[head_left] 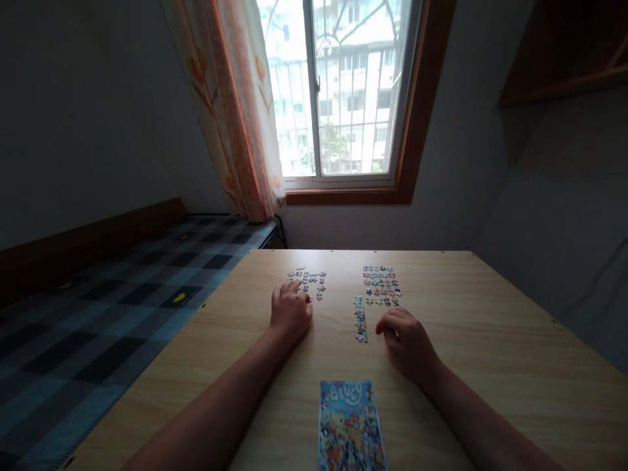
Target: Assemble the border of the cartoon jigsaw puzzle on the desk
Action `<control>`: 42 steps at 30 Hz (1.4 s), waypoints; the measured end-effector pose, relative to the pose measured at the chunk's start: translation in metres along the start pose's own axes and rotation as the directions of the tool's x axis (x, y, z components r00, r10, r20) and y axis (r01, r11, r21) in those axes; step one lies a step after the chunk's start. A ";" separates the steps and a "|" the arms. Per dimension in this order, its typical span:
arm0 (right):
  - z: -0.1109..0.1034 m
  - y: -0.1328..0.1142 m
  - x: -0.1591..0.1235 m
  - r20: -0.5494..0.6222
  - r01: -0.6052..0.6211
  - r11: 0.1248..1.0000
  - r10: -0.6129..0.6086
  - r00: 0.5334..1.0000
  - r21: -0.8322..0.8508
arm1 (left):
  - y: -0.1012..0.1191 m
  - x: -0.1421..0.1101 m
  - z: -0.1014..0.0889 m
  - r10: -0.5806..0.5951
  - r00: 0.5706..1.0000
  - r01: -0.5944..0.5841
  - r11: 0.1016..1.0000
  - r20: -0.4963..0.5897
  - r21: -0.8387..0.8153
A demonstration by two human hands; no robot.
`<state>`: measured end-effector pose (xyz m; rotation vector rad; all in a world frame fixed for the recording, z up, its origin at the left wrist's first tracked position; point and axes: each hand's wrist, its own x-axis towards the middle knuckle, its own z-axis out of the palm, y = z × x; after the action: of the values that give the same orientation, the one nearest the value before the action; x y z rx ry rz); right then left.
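Observation:
My left hand (290, 309) rests at the near edge of a loose group of jigsaw pieces (314, 276), fingers apart and bent over them. Its fingertips hide some pieces; I see nothing held in it. My right hand (408, 339) lies on the table with its fingers curled in, and no piece shows in them. Just left of it is a narrow strip of joined jigsaw pieces (361, 319), running towards me. Beyond the right hand, more jigsaw pieces (381, 282) are laid out in several rows.
A colourful picture card or box marked "Bluey" (350, 425) lies on the wooden table (490, 327) between my forearms. A bed with a checked cover (122, 307) stands on the left. Behind the table are a curtain (235, 118) and a barred window (343, 98).

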<state>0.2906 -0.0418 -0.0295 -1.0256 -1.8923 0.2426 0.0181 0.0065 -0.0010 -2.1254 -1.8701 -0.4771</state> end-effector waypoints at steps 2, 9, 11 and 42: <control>0.000 0.000 0.000 0.003 -0.001 1.000 0.001 1.000 -0.003 | 0.001 0.000 0.003 0.006 1.000 -0.006 1.000 0.002 -0.017; 0.001 0.003 -0.001 0.009 -0.008 1.000 0.008 1.000 -0.004 | -0.007 0.004 -0.002 -0.040 0.999 0.040 0.999 -0.016 -0.029; 0.001 0.003 -0.002 0.008 -0.012 1.000 0.012 1.000 -0.004 | -0.011 0.007 -0.003 -0.088 0.996 0.087 0.996 -0.025 -0.020; 0.002 0.004 0.001 0.020 -0.015 1.000 0.016 1.000 -0.020 | 0.047 -0.022 -0.033 0.401 0.882 -0.374 0.915 0.249 -0.151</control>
<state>0.2907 -0.0384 -0.0324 -1.0553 -1.9092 0.2439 0.0602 -0.0334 0.0205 -2.6665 -1.5006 -0.1928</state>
